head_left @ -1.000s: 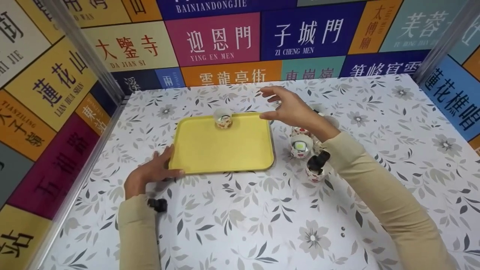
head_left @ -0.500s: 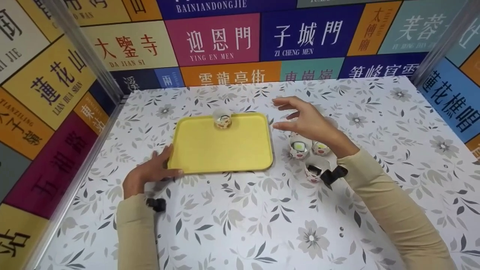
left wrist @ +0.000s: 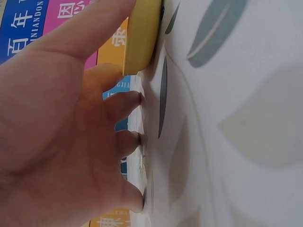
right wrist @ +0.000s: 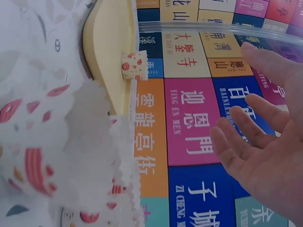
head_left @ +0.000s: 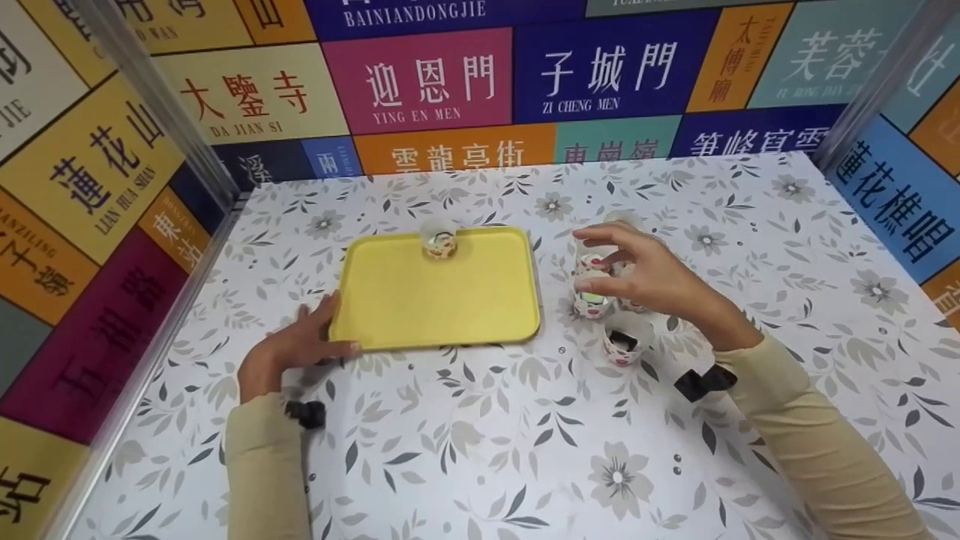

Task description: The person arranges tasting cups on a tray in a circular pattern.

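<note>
A yellow tray (head_left: 435, 300) lies on the table, with one small patterned paper cup (head_left: 439, 244) at its far rim. At its near left corner rests my left hand (head_left: 292, 345); the thumb lies along the front edge, and in the left wrist view the other fingertips touch the tabletop. My right hand (head_left: 660, 281) hovers over several paper cups right of the tray, fingers apart and lightly bent, holding nothing. One such cup (head_left: 591, 304) sits under its thumb. A nearer cup (head_left: 627, 345) has something dark inside. The hand partly covers the cups behind.
A white leaf-patterned cloth (head_left: 480, 450) covers the table. Colourful sign-covered walls (head_left: 435, 82) border its back and sides. Near each sleeve sits a black wrist device (head_left: 705, 382). In the right wrist view, a scalloped cup (right wrist: 71, 142) looms close to the camera.
My right hand has moved right and nearer, from beside the tray's far right corner to over the cups. The left hand keeps its place at the tray corner.
</note>
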`<state>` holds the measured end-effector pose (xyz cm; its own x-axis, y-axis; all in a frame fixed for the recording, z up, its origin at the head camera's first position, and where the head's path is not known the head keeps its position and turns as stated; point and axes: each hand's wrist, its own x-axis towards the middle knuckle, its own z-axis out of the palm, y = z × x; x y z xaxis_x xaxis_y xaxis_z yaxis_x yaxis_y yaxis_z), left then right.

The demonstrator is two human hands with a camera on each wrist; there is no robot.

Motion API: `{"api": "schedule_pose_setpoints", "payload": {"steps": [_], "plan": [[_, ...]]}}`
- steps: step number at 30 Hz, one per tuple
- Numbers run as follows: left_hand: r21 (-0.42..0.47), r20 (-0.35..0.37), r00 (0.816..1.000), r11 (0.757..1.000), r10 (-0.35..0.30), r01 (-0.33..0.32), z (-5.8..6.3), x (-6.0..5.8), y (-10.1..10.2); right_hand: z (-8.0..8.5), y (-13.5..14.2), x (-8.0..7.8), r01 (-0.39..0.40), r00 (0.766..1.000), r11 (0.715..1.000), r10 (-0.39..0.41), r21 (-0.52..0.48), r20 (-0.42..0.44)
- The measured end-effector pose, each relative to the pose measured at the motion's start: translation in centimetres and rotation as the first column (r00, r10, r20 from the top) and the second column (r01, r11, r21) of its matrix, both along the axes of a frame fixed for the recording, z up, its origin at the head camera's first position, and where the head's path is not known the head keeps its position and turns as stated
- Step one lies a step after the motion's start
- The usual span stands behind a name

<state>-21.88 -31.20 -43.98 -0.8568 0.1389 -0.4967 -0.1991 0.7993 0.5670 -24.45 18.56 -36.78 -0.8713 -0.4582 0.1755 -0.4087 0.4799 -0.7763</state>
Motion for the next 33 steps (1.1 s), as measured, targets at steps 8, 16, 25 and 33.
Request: {"api": "schedule_pose_setpoints", "payload": {"steps": [8,16,25,33], "plan": [[0.008,0.009,1.000,1.000,-0.004,0.004,-0.2,0.3,0.1,-1.1,2.5,1.4,0.019,0.999,1.000,-0.019,0.015,0.032],[0.025,0.002,1.000,1.000,0.005,-0.005,0.1,0.3,0.1,-2.5,3.8,2.4,0.004,1.000,1.000,-0.004,-0.009,0.010],[0.006,0.018,1.000,1.000,0.020,-0.020,0.1,0.1,0.0,-4.0,5.8,2.7,-0.030,0.998,0.996,0.026,0.081,0.055],[-0.016,-0.015,1.000,1.000,-0.023,0.023,0.0,0.0,0.1,-4.9,6.3,2.9,-0.067,0.996,0.990,0.058,0.126,0.069]]}}
